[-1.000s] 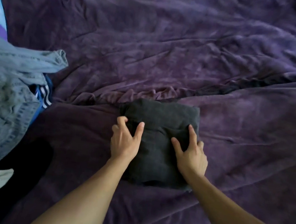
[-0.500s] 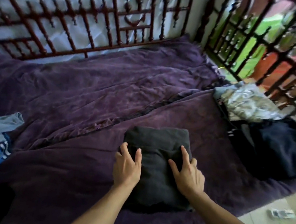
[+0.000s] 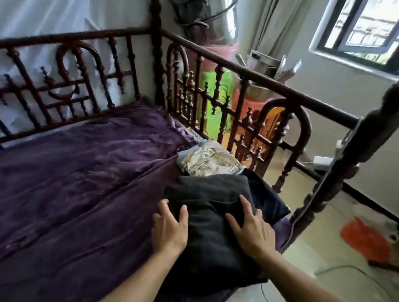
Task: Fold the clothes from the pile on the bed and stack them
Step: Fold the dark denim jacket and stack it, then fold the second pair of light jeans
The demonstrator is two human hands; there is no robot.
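Note:
A folded dark grey garment (image 3: 207,243) is held over the right end of the purple-covered bed (image 3: 57,180). My left hand (image 3: 170,227) grips its left edge and my right hand (image 3: 251,229) presses on its right side. Its far end overlaps a folded navy garment (image 3: 272,201), beyond which lies a folded beige patterned cloth (image 3: 212,162). Whether the grey garment rests on the navy one or hangs just above it I cannot tell. The unfolded pile is out of view.
A dark carved wooden rail (image 3: 232,68) runs along the back and right end of the bed, with a thick bedpost (image 3: 349,153) at the near right corner. Beyond it, the floor holds an orange bag (image 3: 364,241) and cables.
Both hands have carried the folded grey garment from the middle of the bed to the right, up to the folded clothes. My view has swung right; the denim pile at the left has left the view.

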